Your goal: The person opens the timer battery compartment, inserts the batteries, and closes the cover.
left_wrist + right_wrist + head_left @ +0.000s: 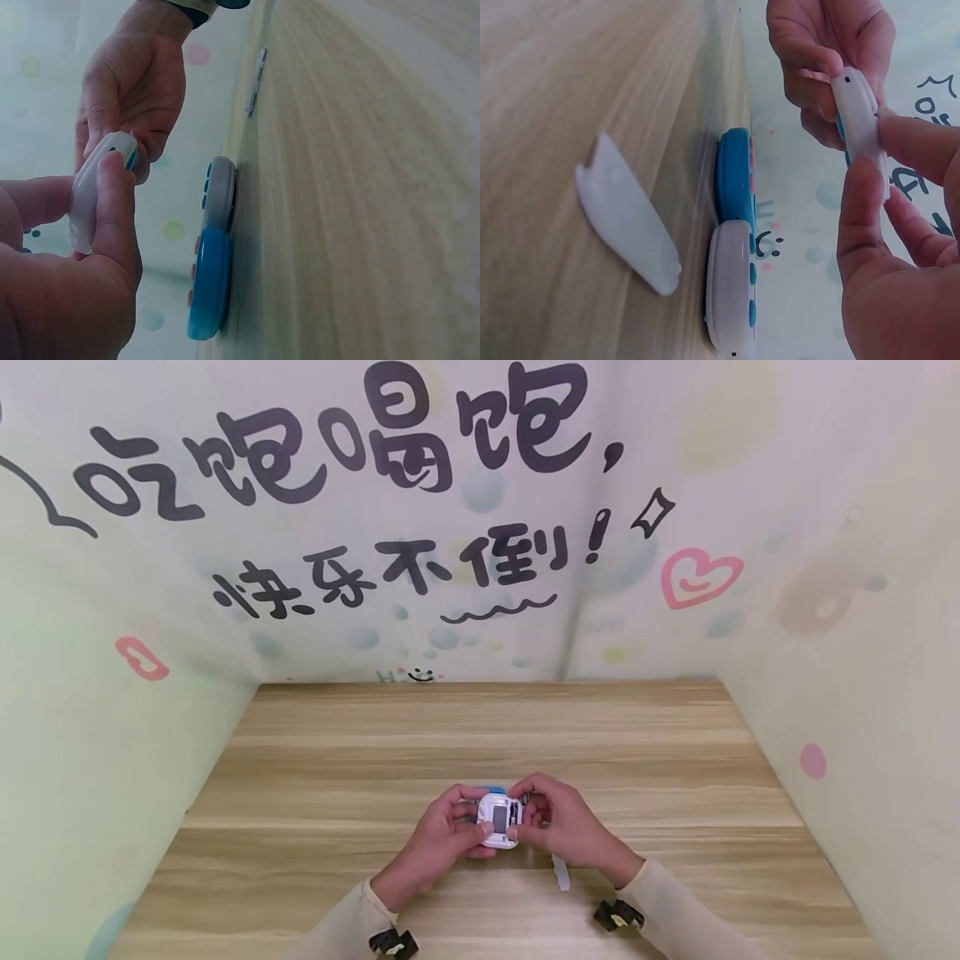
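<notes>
Between both hands is a small white rounded gadget (498, 821), its back facing up with a grey panel and an open battery compartment (514, 814) on the right side. Dark, battery-like shapes show in that compartment. My left hand (442, 833) grips the gadget's left side, thumb on its back. With thumb and fingers, my right hand (566, 825) pinches the opposite edge by the compartment. Both wrist views show the gadget (88, 201) edge-on, held above the table. On the table beside the right hand lies a flat white cover (634, 221).
Behind the held gadget, a blue gadget with pink buttons (733, 176) and a white one with blue buttons (730, 289) lie side by side on the wooden table (337, 852). Printed walls (480, 647) enclose the table at the back and sides.
</notes>
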### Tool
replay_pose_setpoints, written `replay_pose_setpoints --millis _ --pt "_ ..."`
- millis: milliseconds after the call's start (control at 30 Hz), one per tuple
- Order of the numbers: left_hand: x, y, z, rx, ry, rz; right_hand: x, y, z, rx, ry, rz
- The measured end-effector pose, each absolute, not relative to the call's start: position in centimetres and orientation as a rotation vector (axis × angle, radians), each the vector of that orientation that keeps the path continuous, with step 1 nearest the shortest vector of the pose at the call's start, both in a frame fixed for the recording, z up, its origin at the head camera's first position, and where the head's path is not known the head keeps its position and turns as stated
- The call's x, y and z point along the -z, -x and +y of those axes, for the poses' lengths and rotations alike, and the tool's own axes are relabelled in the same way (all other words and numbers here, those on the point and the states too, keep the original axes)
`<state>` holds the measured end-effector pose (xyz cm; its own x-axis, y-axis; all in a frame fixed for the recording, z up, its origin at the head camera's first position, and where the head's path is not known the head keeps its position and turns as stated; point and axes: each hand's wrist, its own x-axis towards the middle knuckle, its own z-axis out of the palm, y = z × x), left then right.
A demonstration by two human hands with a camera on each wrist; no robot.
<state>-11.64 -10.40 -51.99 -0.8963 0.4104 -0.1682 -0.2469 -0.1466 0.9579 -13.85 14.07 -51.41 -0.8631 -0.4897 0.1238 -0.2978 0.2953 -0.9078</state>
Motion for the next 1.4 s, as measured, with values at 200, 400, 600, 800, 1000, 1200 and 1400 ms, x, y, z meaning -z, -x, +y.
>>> replay_pose_setpoints --millis 200,400,600,800,1000,1200,1400 --pt "51.7 11.8 -10.3 -2.1 -0.16 1.734 51.6 13.6 14.0 1.676 0.683 2.389" --pt "51.5 11.9 -10.2 -2.113 -0.139 1.722 51.4 13.6 14.1 1.689 0.673 2.377" --pt "51.7 11.9 -10.2 -2.126 -0.132 1.716 51.2 13.6 15.0 1.654 0.644 2.417" --pt "51.8 11.9 -10.5 -2.121 -0.11 1.737 51.6 13.4 16.9 1.571 0.648 2.485" --pt "51.8 11.8 -10.9 -2.123 -0.098 1.745 52.7 12.9 18.9 1.425 0.719 2.493" --pt "52.1 11.9 -11.2 -2.136 -0.094 1.726 53.3 12.2 19.8 1.157 0.759 2.554" --pt "52.1 11.8 -11.4 -2.133 -0.093 1.728 52.8 12.0 19.7 0.972 0.725 2.544"
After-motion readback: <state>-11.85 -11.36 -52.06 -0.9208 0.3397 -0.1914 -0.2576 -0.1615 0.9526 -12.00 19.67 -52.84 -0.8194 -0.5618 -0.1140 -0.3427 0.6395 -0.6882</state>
